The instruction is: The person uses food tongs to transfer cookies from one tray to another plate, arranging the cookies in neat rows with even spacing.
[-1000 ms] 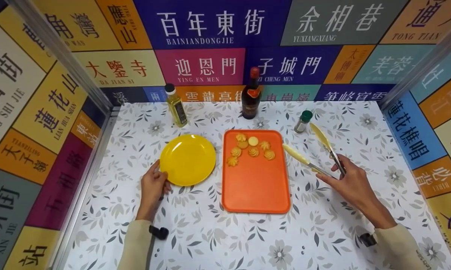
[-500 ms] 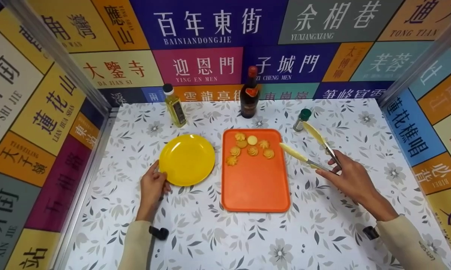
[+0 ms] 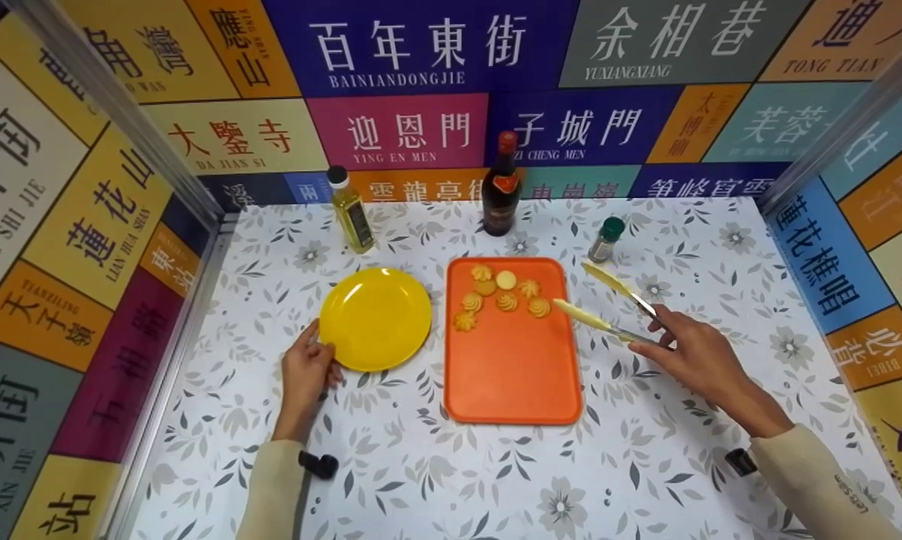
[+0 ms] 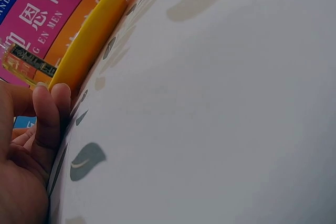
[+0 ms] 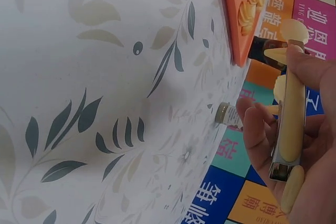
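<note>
My left hand [image 3: 310, 364] pinches the near-left rim of a round yellow plate [image 3: 376, 319]; the left wrist view shows thumb and fingers at the edge of the plate [image 4: 89, 40]. In my right hand [image 3: 694, 352] is a pair of tongs [image 3: 630, 335] with metal arms and pale yellow tips, the tips spread apart. One tip reaches the right edge of an orange tray [image 3: 510, 375]. Several cookies [image 3: 506, 302] lie in the tray's far half, most of them swirled, and one is a pale round one. From the right wrist, the tongs [image 5: 291, 114] lie between thumb and fingers.
Behind the plate stands an oil bottle [image 3: 355, 217] with a black cap. A dark bottle [image 3: 501, 195] with a red top is behind the tray. Near the upper tong tip is a small green-capped jar [image 3: 606, 240]. Printed wall panels [image 3: 398, 131] border the table.
The tongs have shifted left toward the tray, and their tips have come closer together. The left hand and plate stay where they were.
</note>
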`<state>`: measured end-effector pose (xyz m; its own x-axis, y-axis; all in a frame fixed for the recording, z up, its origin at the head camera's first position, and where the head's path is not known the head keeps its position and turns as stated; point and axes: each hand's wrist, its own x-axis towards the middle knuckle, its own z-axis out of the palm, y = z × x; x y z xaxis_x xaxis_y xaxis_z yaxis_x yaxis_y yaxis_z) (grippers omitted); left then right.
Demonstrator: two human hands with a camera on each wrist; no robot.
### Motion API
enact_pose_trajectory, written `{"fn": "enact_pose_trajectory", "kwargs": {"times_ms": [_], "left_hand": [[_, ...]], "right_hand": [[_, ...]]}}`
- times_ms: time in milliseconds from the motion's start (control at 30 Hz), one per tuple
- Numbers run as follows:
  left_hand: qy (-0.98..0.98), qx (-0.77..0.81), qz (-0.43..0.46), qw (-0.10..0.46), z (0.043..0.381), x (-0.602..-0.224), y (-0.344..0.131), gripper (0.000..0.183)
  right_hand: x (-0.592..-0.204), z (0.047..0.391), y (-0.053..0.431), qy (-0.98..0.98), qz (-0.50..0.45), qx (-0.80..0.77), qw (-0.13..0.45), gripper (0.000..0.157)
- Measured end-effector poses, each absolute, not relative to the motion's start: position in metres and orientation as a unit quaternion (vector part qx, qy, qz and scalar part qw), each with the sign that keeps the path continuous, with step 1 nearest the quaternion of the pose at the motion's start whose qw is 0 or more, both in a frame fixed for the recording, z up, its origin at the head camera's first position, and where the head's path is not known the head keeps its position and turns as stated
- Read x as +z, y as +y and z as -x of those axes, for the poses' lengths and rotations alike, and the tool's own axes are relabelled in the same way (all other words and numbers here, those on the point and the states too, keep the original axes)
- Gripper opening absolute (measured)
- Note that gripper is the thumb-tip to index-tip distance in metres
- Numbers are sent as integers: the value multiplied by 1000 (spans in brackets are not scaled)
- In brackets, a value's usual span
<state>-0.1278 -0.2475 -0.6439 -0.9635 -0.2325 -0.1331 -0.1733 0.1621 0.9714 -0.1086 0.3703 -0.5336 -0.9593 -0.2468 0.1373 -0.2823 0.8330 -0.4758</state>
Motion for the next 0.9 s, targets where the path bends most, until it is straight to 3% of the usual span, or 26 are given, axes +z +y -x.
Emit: {"fn": "enact_pose_trajectory", "kwargs": {"times_ms": [233,467,900], "left_hand": [[-758,-637,-140,15,129,-644,-249,64],[-759,-633,-150,8,129,-645,-248,66],[-755,-637,-156,4,129,-644,-248,65]], "right_hand": [[-535,115,368,-957,-140,252,17,45],[-536,115,366,-957,-104,270,-6,62],[-539,118,365,-960,-127,249,-7,63]]}}
